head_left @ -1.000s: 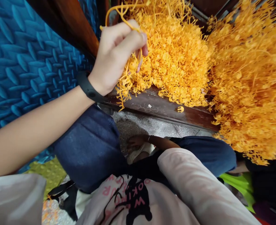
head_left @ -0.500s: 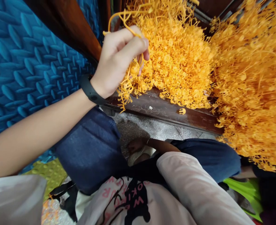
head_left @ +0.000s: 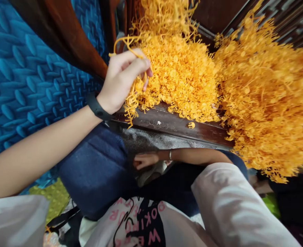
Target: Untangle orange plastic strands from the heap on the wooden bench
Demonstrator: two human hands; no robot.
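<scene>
My left hand (head_left: 130, 77), with a dark band on the wrist, is closed around a cluster of orange plastic strands (head_left: 131, 104) with small clawed round pieces on them. A thin strand loops above the knuckles, and the rest hangs below the palm. Right behind this hand lies a big heap of the same orange plastic pieces (head_left: 182, 77). My right hand (head_left: 146, 160), with a thin bracelet, is low between the knees, its fingers curled. Whatever those fingers may hold is hidden.
Under the heap runs a dark wooden ledge (head_left: 166, 120); one loose orange piece (head_left: 191, 125) and a white scrap (head_left: 159, 122) lie on it. A second orange mass (head_left: 267, 103) rises at right. A curved wooden armrest (head_left: 71, 37) and blue textured mat (head_left: 14, 82) are at left.
My right hand has risen from near the floor, and its forearm now lies more level. My left hand keeps its hold on the orange strands. The view has shifted slightly.
</scene>
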